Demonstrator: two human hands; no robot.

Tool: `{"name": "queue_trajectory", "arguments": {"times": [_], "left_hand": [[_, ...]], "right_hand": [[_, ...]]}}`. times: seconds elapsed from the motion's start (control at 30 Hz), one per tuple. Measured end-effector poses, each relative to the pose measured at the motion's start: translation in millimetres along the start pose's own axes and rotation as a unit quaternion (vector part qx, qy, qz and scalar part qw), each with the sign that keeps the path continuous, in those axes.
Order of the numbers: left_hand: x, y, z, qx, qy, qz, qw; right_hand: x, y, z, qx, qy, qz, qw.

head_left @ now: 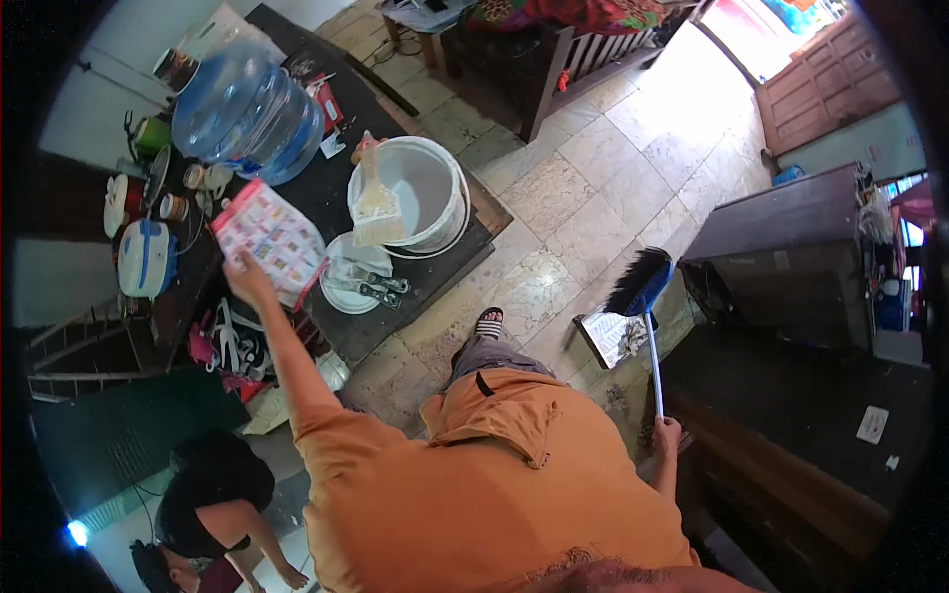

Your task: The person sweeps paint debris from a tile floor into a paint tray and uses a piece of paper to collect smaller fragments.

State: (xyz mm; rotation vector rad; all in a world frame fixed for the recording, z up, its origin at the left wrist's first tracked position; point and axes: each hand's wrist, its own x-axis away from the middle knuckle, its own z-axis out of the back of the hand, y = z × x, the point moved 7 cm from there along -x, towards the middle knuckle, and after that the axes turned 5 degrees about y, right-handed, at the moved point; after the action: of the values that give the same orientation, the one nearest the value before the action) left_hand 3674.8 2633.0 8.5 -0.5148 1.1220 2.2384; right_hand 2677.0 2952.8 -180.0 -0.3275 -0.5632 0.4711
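My left hand [247, 279] reaches out over the dark table [346, 341] and grips the lower left edge of a pink-bordered printed sheet [275, 237]. On the right, my right hand [667, 433] is closed round the pale handle of a broom [653, 368]. Its blue head and black bristles [638, 280] stand by a dustpan [593, 341] on the floor. Crumpled light debris [628, 336] lies in the pan. Close to the sheet sits a round white lid [348, 299] with putty knives [381, 290] and a plastic bag on it.
A white bucket [450, 232] with a wide paintbrush [377, 203] across its rim stands on the table, beside a large clear-blue water jug [247, 114]. Lower left, another person [217, 494] bends down. Dark furniture [781, 395] lines the right; a wooden bench [539, 84] stands ahead.
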Motion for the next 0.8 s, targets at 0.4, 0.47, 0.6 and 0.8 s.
{"name": "queue_trajectory", "arguments": {"times": [0.4,0.47,0.6,0.8], "left_hand": [[82.7,317.2,151.1,0.287,-0.148,-0.102,0.941],[139.3,351.2,142.8,0.285,-0.203,-0.16,0.923],[305.3,382.0,52.6,0.436,-0.47,0.031,0.767],[523.0,391.5,-8.2,0.409,-0.68,0.116,0.598]], "right_hand": [[-15.0,136.6,-9.4,0.022,0.06,-0.046,0.997],[7.2,129.0,-9.1,0.047,0.03,-0.072,0.996],[34.1,136.5,20.9,0.059,0.113,-0.043,0.991],[81.3,183.7,50.8,0.017,0.091,-0.147,0.985]]}}
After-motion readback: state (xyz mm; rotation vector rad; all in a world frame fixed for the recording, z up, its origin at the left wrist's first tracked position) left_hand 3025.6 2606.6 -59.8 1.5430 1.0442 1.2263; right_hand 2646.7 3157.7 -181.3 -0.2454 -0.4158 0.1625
